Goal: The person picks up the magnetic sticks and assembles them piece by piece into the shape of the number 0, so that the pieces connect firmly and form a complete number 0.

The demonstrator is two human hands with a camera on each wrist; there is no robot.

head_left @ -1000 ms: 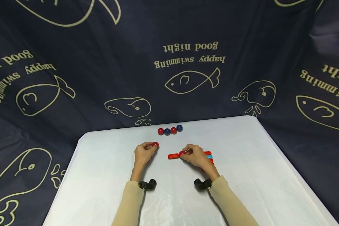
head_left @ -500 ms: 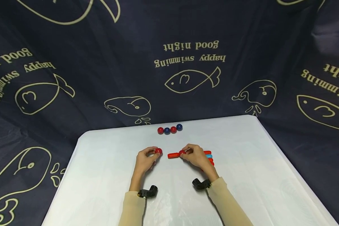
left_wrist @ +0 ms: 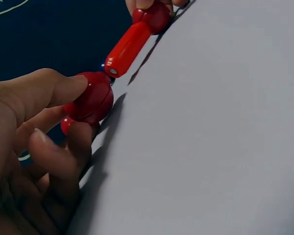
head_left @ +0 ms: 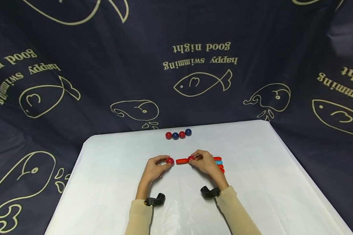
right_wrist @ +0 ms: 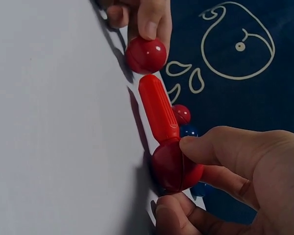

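My left hand pinches a red ball between thumb and fingers, a little left of the red rod. That rod's right end meets a second red ball, which my right hand grips between thumb and fingertips. In the right wrist view the rod tilts up off the table, and its free end points at the left hand's ball. Whether that end touches the ball is hard to tell in the left wrist view; the head view shows a small gap.
Behind the hands, red and blue balls line up near the far edge of the white table. Several red rods and a light blue rod lie partly hidden beside the right hand. A dark printed cloth hangs beyond the table.
My left hand has carried its red ball right and nearer to me, up close to the rod's free end. The right hand with its ball and rod has stayed almost still.
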